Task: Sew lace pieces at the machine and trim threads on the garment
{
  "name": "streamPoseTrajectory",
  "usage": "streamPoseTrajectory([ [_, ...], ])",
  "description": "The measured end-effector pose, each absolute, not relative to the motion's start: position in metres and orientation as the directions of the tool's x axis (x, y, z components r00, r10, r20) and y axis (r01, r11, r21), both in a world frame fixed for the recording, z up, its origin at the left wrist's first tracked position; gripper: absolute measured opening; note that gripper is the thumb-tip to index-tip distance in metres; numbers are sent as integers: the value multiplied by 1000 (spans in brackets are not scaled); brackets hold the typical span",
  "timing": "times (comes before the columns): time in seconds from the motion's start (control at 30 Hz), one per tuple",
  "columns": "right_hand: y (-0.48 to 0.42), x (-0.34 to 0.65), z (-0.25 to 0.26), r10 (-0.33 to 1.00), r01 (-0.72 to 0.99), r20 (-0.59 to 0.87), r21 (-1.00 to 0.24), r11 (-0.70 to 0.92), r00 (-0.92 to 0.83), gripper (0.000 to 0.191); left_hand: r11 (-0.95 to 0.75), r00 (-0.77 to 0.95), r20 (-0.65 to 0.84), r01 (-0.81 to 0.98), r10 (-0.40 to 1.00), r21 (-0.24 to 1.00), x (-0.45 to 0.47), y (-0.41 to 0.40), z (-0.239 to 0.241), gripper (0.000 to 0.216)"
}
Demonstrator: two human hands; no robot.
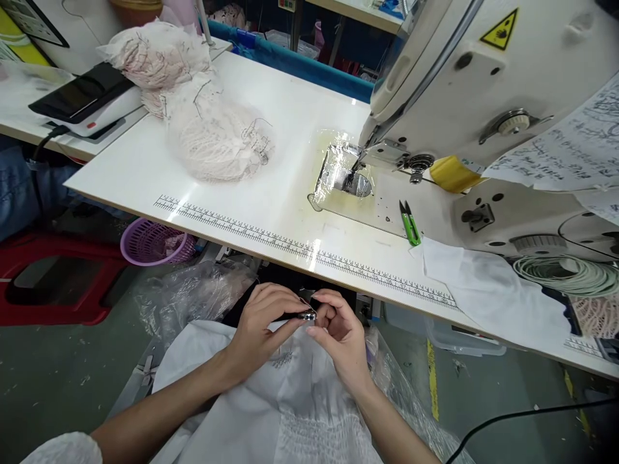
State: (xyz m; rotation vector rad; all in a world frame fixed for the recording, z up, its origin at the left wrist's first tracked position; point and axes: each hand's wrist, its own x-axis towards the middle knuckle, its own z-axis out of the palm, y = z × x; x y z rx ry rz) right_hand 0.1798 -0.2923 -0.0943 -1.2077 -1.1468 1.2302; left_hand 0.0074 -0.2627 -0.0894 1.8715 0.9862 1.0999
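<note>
Low over my lap, just in front of the table edge, both hands are close together. My left hand (271, 322) is closed, thumb against fingers, on a small shiny metal piece (308, 315) with a dark part beside it; its exact kind is too small to tell. Beside its right end is my right hand (341, 332), fingers curled and thumb bent in toward the metal piece. Whatever those fingers pinch is hidden. White gathered fabric (309, 406) lies beneath both hands. Above them stands a sewing machine (435, 96), with its presser foot (352, 180) over the needle plate.
Green thread snips (409, 223) lie on the white table (271, 212), near white cloth (488, 283) and coiled pale cord (570, 274). Lace pieces (213, 135) are heaped at left, beside a black-topped device (84, 93). Below are a purple basket (155, 243) and red stool (58, 277).
</note>
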Motion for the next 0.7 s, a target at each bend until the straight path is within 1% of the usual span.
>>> streamPoseTrajectory([
  [0.03,-292,181,-93,998,-47,-64,-997,-64,-1,37,-404,333,316,239,888,883,7,-263,-89,19],
  [0.1,-292,183,-90,989,-45,-135,-989,-138,-59,39,-301,318,225,213,921,930,6,-263,-89,13],
  [0.17,-291,184,-89,977,-33,-187,-981,-191,-98,31,-130,302,76,161,950,978,6,-263,-87,8],
  [0.23,-290,184,-88,971,-14,-218,-975,-220,-94,21,74,294,-97,90,951,993,6,-261,-85,9],
  [0.33,-287,184,-86,977,-8,-208,-978,-208,-51,14,344,328,-314,-38,891,938,5,-257,-83,15],
  [0.43,-286,185,-83,985,-38,-163,-986,-165,-46,15,505,370,-428,-140,825,852,3,-254,-83,19],
  [0.5,-286,187,-81,988,-75,-148,-986,-150,-35,14,550,387,-458,-169,801,818,3,-254,-83,20],
  [0.57,-287,188,-79,989,-108,-149,-983,-150,-15,12,538,395,-445,-161,804,828,2,-256,-84,19],
  [0.63,-287,188,-78,987,-102,-159,-982,-162,-35,11,438,381,-368,-112,848,892,0,-258,-84,16],
  [0.7,-286,188,-77,978,-48,-173,-983,-179,-116,20,275,353,-247,-28,902,961,-4,-260,-84,10],
])
